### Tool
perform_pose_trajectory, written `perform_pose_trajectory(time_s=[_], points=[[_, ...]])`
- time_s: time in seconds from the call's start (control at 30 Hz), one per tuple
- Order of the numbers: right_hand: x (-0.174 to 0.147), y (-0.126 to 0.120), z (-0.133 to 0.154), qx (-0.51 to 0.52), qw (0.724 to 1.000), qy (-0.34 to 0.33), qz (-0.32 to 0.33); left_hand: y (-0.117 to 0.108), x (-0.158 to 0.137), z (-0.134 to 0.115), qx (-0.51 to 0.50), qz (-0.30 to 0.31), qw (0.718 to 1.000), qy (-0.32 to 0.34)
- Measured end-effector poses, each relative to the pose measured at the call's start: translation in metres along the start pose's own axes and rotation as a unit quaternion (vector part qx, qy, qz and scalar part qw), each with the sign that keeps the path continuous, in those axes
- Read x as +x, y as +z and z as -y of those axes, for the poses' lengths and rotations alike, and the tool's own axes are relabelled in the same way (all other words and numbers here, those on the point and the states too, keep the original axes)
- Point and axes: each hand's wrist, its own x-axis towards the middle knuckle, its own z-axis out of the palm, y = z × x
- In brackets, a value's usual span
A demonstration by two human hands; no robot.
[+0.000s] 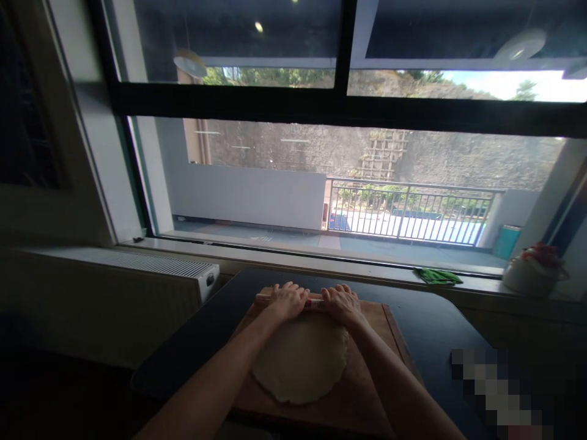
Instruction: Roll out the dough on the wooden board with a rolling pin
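Note:
A round, flat sheet of pale dough (300,360) lies on a wooden board (362,391). Across the dough's far edge runs a rolling pin (315,304); a red and white marking shows on it between my hands. My left hand (290,299) is curled over the pin's left part, fingers pointing away from me. Over its right part my right hand (342,302) is curled in the same way. Both hands hide most of the pin, though its left end shows past my left hand. My forearms reach over the two sides of the dough.
The board rests on a dark table (426,324) with rounded corners. Behind it, a green cloth (438,277) and a white pot (534,272) stand on the windowsill (321,263). A radiator (151,263) is at left. A blurred patch covers the lower right.

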Motion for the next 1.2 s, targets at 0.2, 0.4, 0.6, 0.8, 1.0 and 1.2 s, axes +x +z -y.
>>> perform_pose_trajectory(time_s=[0.2,0.4,0.6,0.8,1.0,1.2], points=[[-0.074,0.001,0.004,0.021,0.996,-0.052,-0.062,-0.021,-0.049,-0.005,-0.04,0.019,0.997,0.056],[-0.111,0.003,0.001,0.039,0.993,-0.094,-0.053,-0.021,-0.08,-0.009,-0.059,0.023,0.994,0.085],[-0.055,-0.006,0.0,0.021,0.999,-0.044,0.0,-0.008,-0.04,-0.017,-0.006,0.063,0.998,0.008],[0.001,-0.006,-0.002,-0.003,0.999,-0.008,0.036,0.0,0.01,-0.019,-0.004,0.063,0.998,-0.019],[-0.04,-0.008,0.002,0.01,1.0,-0.016,-0.001,-0.01,-0.019,-0.019,-0.034,0.054,0.998,0.022],[-0.117,-0.005,-0.007,0.049,0.987,-0.122,-0.097,-0.021,-0.063,-0.031,-0.093,0.035,0.99,0.101]])
